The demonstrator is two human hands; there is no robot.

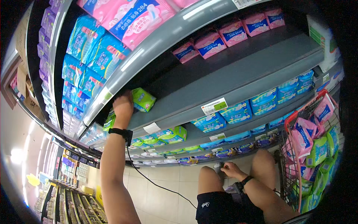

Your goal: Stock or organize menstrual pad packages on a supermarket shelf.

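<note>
My left hand (123,105) reaches into the left part of a dark grey store shelf (179,98). A green pack of sanitary pads (143,99) stands right beside its fingers, and another green pack (110,121) shows partly below the wrist. The fingertips are blurred and in shadow, so whether they grip a pack cannot be seen. My right hand (232,169) hangs low between the knees with its fingers curled; no object shows in it. Small pink packs (210,44) stand in a row at the back of the shelf.
A red-rimmed wire shopping cart (291,121) at the right holds pink and green packs. The shelf above carries blue packs (107,56) and large pink packs (139,19). Lower shelves hold green (173,135) and blue packs (263,101). A black cable (162,188) hangs from the left wrist strap.
</note>
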